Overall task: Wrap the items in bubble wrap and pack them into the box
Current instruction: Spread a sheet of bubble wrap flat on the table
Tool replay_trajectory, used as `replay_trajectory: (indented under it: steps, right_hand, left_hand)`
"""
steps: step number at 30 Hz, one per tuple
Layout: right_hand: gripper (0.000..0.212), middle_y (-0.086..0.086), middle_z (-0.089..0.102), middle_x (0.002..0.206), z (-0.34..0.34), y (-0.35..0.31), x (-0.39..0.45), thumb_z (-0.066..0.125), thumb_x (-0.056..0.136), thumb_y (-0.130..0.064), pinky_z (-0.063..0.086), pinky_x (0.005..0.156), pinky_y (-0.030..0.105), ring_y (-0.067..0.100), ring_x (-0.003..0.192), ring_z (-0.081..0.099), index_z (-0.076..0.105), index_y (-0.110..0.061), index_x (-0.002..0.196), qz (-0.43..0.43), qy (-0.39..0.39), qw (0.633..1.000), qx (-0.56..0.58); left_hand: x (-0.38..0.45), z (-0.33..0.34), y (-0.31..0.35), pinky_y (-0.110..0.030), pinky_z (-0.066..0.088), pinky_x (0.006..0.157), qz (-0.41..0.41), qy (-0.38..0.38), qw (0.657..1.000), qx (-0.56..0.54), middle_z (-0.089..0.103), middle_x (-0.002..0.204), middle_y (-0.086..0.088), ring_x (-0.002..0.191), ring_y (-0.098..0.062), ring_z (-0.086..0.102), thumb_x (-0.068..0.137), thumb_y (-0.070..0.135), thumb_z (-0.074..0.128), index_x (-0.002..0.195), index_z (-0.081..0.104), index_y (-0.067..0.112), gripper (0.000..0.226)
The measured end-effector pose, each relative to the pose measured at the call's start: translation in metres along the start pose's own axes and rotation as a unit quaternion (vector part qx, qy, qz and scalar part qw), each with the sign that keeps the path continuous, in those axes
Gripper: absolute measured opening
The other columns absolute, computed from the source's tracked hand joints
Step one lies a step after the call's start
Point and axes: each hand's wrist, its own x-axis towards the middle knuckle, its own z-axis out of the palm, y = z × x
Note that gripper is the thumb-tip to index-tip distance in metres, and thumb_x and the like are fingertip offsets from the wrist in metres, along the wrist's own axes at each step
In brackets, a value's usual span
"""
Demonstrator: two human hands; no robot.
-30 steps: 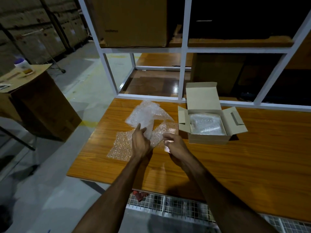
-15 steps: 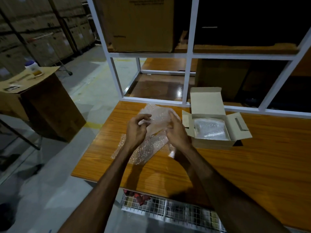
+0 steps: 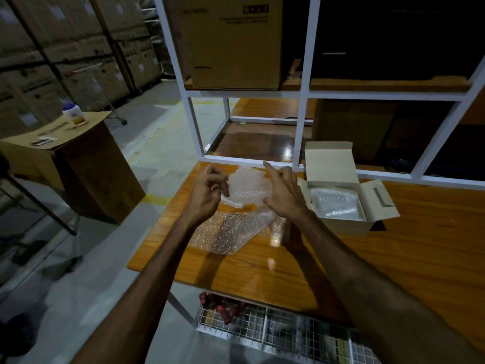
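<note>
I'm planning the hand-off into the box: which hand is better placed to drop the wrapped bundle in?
Probably the right hand. It grips the bubble wrap bundle on the side next to the open box; the left hand pinches the far edge and would have to cross over.

Whatever sits inside the bubble wrap (image 3: 246, 190) between the hands is hidden, as is the wrapped bundle's content in the box (image 3: 338, 224). The print on the big carton (image 3: 231, 40) is too blurred to read. The counter (image 3: 393, 258) runs off the right edge.
</note>
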Motion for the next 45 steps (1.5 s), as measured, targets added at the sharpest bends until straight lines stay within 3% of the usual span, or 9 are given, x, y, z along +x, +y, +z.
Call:
replay_trajectory:
  steps: [5,9,11,19,22,24,30,41,45]
  right_hand:
    - [0.102,-0.002,0.051,0.148,0.002,0.008,-0.001,0.086,0.082,-0.025,0.031,0.114,0.067,0.027,0.136,0.047,0.021,-0.050,0.157,0.005,-0.109,0.990,0.088]
    - [0.026,-0.016,0.069,0.116,0.010,0.026,-0.004,0.072,0.093,-0.038,0.035,0.111,0.056,0.012,0.111,0.060,0.068,-0.038,0.119,0.010,-0.052,0.996,0.069]
    - [0.004,-0.014,0.066,0.105,-0.001,0.027,-0.016,0.068,0.096,-0.038,0.039,0.108,0.053,0.013,0.105,0.061,0.066,-0.035,0.094,0.018,-0.020,0.995,0.092]
    - [0.012,-0.005,0.072,0.090,-0.066,0.044,-0.063,0.066,0.099,-0.013,0.055,0.072,0.028,0.008,0.082,0.068,0.073,-0.021,0.093,0.001,-0.047,0.984,0.171]
    - [0.012,-0.006,0.073,0.098,-0.086,0.074,-0.070,0.070,0.096,-0.008,0.056,0.073,0.026,0.007,0.090,0.069,0.074,-0.020,0.098,0.043,-0.082,0.987,0.134]
    - [0.013,-0.004,0.074,0.098,-0.104,0.097,-0.076,0.072,0.094,-0.007,0.056,0.075,0.029,0.010,0.092,0.070,0.074,-0.019,0.096,0.053,-0.111,0.988,0.092]
    - [0.011,0.002,0.071,0.100,-0.154,0.153,-0.097,0.070,0.095,-0.006,0.055,0.067,0.024,0.016,0.091,0.070,0.071,-0.013,0.104,0.077,-0.177,0.980,0.041]
    - [0.010,0.009,0.072,0.100,-0.229,0.266,-0.169,0.071,0.094,-0.008,0.054,0.069,0.026,0.021,0.092,0.070,0.070,-0.007,0.104,0.177,-0.178,0.964,0.085]
    - [0.014,0.014,0.073,0.099,-0.245,0.323,-0.209,0.074,0.091,-0.007,0.058,0.075,0.037,0.028,0.090,0.071,0.070,-0.001,0.103,0.244,-0.111,0.949,0.167]
  left_hand:
    - [-0.001,-0.013,0.003,-0.053,0.055,0.088,0.023,-0.008,0.999,-0.027,0.068,0.092,-0.022,0.096,-0.031,0.066,0.072,-0.028,0.043,0.066,0.063,-0.004,0.032]
    - [0.001,-0.017,0.004,-0.056,0.054,0.080,0.031,-0.009,0.999,-0.035,0.064,0.082,-0.024,0.086,-0.039,0.063,0.071,-0.021,0.042,0.066,0.060,-0.002,0.026]
    - [0.002,-0.019,-0.002,-0.058,0.054,0.077,0.020,0.003,1.000,-0.020,0.063,0.077,-0.022,0.081,-0.039,0.062,0.071,-0.020,0.043,0.066,0.059,0.002,0.028]
    - [-0.002,0.000,-0.018,-0.034,0.042,0.072,-0.087,-0.029,0.996,-0.016,0.063,0.082,-0.015,0.076,-0.017,0.055,0.084,-0.012,0.044,0.082,0.062,0.009,0.028]
    - [-0.003,0.009,-0.021,-0.036,0.047,0.073,-0.104,-0.070,0.992,-0.004,0.067,0.091,-0.012,0.080,-0.019,0.060,0.097,0.022,0.066,0.098,0.066,0.019,0.003]
    - [-0.002,0.013,-0.017,-0.036,0.051,0.071,-0.100,-0.122,0.987,0.029,0.070,0.088,-0.007,0.078,-0.019,0.063,0.092,0.036,0.077,0.100,0.071,0.020,0.019]
    - [-0.007,0.026,0.003,-0.059,0.061,0.084,-0.082,-0.224,0.967,0.092,0.077,0.085,-0.006,0.087,-0.032,0.072,0.089,0.011,0.081,0.083,0.077,0.014,0.007]
    - [-0.018,0.079,0.037,-0.040,0.059,0.088,-0.119,-0.316,0.920,0.200,0.076,0.098,-0.001,0.098,-0.019,0.071,0.092,0.008,0.076,0.090,0.076,0.017,0.010]
    - [-0.041,0.093,0.043,-0.036,0.057,0.079,-0.224,-0.277,0.933,0.054,0.078,0.102,-0.008,0.098,-0.024,0.071,0.097,0.011,0.071,0.097,0.078,0.005,0.009]
